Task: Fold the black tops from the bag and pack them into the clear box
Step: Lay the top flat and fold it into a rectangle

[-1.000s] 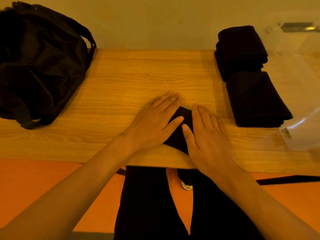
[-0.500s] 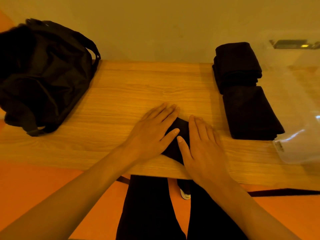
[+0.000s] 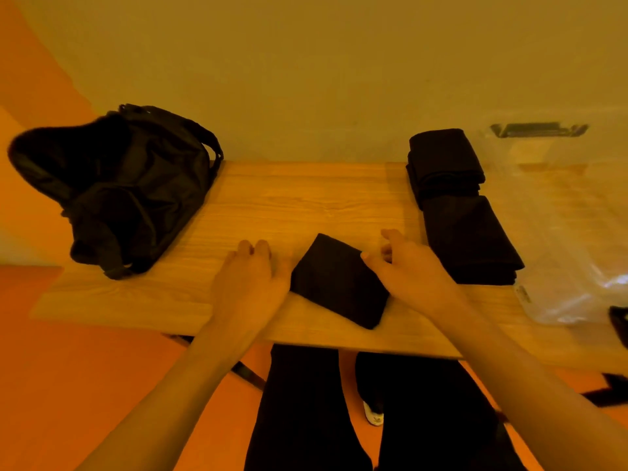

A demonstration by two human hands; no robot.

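Observation:
A small folded black top [image 3: 338, 282] lies near the front edge of the wooden table [image 3: 299, 198]. My left hand [image 3: 249, 283] rests on the table against the top's left side, fingers loosely bent. On the other side, my right hand [image 3: 407, 270] sits at the top's right edge with its thumb touching the cloth and the fingers loose. Neither hand holds anything. The black bag [image 3: 129, 188] slumps at the table's left end. The clear box [image 3: 560, 212] stands at the right end, hard to make out.
Two more folded black tops lie just left of the box, one at the back [image 3: 445, 164] and one in front [image 3: 472, 243]. A wall runs behind the table. My dark-trousered legs and an orange floor show below the table's front edge.
Both hands have slid off the folded top, left hand leftward and right hand rightward, uncovering it. The camera has tilted up, so everything sits lower in view.

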